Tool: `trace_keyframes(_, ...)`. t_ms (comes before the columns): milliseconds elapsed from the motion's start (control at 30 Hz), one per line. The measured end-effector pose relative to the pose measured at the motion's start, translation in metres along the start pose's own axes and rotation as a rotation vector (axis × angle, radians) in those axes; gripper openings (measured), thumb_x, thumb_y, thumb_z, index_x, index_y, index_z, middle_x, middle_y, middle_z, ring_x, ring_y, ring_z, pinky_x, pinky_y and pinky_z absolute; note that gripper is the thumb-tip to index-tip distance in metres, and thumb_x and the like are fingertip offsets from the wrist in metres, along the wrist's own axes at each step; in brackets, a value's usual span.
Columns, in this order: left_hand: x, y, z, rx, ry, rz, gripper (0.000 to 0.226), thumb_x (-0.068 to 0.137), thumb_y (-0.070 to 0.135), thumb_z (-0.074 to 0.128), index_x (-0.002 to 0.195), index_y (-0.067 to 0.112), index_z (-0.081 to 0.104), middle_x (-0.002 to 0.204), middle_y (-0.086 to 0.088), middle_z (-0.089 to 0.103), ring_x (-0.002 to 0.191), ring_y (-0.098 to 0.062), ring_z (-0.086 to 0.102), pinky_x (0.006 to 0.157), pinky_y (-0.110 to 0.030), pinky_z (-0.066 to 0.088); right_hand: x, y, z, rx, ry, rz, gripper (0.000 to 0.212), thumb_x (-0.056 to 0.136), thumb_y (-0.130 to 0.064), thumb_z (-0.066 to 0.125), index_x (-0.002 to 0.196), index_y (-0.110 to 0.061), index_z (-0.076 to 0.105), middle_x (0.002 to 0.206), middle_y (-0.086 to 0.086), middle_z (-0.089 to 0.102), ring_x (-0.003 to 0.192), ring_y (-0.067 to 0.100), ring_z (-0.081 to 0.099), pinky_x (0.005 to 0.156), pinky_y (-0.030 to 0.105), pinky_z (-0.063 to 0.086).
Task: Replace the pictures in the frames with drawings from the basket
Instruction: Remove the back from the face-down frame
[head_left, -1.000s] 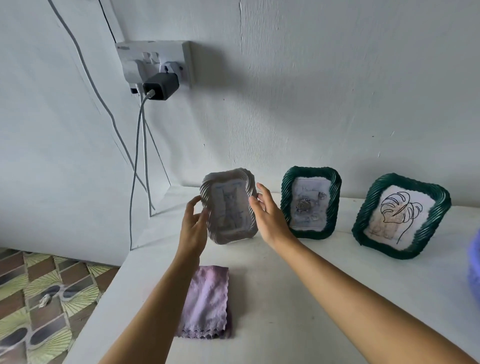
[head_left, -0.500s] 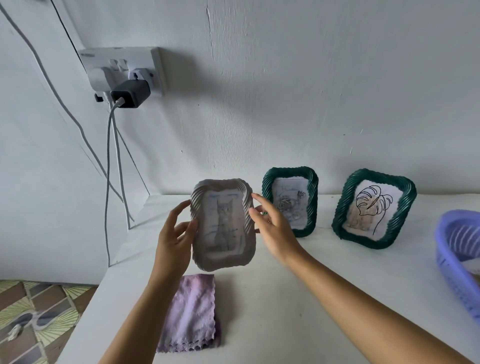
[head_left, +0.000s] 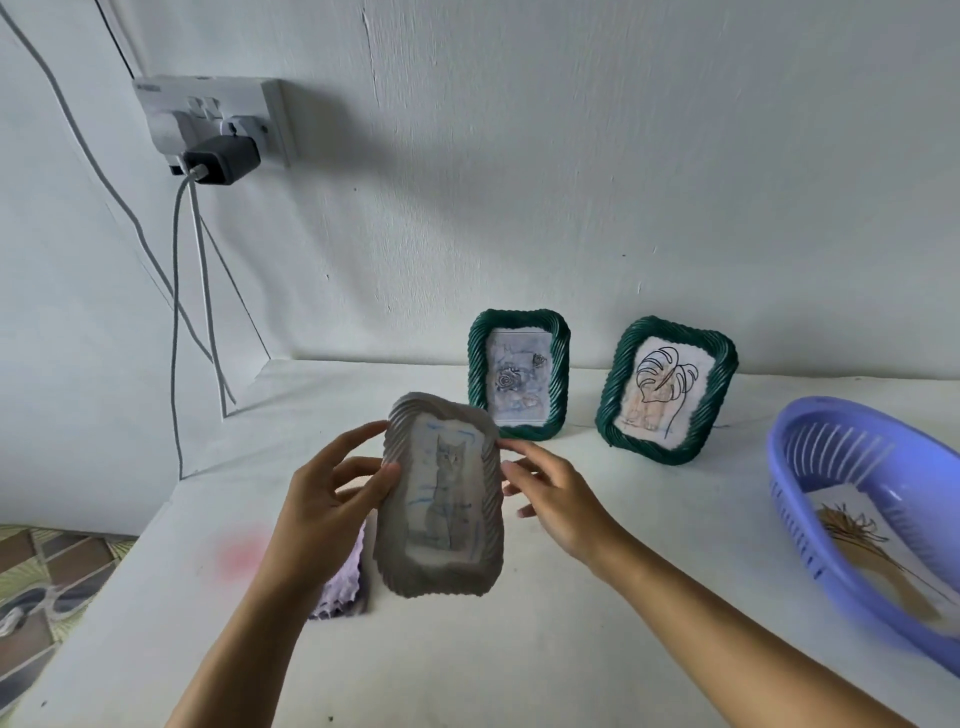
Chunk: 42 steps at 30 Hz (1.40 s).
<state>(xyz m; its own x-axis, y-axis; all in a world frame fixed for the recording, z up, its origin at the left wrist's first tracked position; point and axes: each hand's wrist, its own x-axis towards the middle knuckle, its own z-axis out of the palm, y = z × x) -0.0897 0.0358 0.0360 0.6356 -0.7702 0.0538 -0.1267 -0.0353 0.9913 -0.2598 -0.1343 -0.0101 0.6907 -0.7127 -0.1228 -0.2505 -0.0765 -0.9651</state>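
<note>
- On the left side of the counter (head_left: 519, 649), the left hand (head_left: 332, 499) pinches the grey frame (head_left: 441, 499). Its thumb lies on the front of the left rim and its fingers go behind.
- One second ago this frame was farther back, close to the green frame with the roses (head_left: 519, 374). Now it has come toward the person and hangs in the air over the purple cloth (head_left: 343, 587), which it partly hides.
- The frame is held in portrait. Its long axis runs from the bottom edge, nearest the person, up to the top edge, which leans away toward the wall. The front faces the person, and the cat picture stands upright in it.
- The right hand (head_left: 556, 499) is on the other side, with its fingers spread and almost straight. Their tips rest against the right rim, so I judge that it steadies the frame and does not pinch it.
- For the task this means, I think, that the frame is picked up but not yet opened. The cat picture is still inside, and the back must next be turned toward the person.
- Farther right, the green frame with the leaf drawing (head_left: 667, 389) stands near the wall.
- At the right edge the blue basket (head_left: 883, 467) has come into view, with a drawing (head_left: 862, 551) lying inside.
</note>
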Motion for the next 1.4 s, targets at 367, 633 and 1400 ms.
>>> trace_keyframes(367, -0.017, 0.002, 0.026, 0.365, 0.027, -0.03, 0.025, 0.088, 0.028, 0.076, 0.11, 0.04, 0.072, 0.087, 0.011, 0.076, 0.071, -0.021, 0.074, 0.069, -0.044, 0.062, -0.027, 0.03, -0.003, -0.115, -0.12, 0.032, 0.044, 0.095, -0.054, 0.051, 0.136, -0.038, 0.056, 0.132, -0.008, 0.064, 0.121, 0.006, 0.058, 0.105, 0.042, 0.048)
trace_keyframes(633, -0.019, -0.002, 0.082, 0.469, -0.029, 0.056, 0.029, 0.079, 0.048, 0.08, 0.107, 0.045, 0.072, 0.08, 0.021, 0.073, 0.06, -0.001, 0.066, 0.078, -0.038, 0.058, -0.03, 0.01, -0.014, 0.032, 0.0, -0.089, 0.037, 0.098, -0.043, 0.056, 0.134, -0.035, 0.059, 0.122, -0.023, 0.063, 0.112, -0.01, 0.057, 0.102, 0.025, 0.047)
trace_keyframes(1400, -0.018, -0.093, 0.075, 1.126, -0.559, 0.198, 0.065, 0.093, 0.071, 0.017, 0.155, 0.05, 0.013, 0.159, 0.037, 0.005, 0.148, 0.001, 0.006, 0.111, -0.05, 0.017, -0.032, 0.099, -0.037, -0.731, 0.28, -0.366, 0.031, 0.084, -0.014, 0.067, 0.114, -0.02, 0.072, 0.101, -0.005, 0.066, 0.106, 0.022, 0.056, 0.087, 0.041, 0.052)
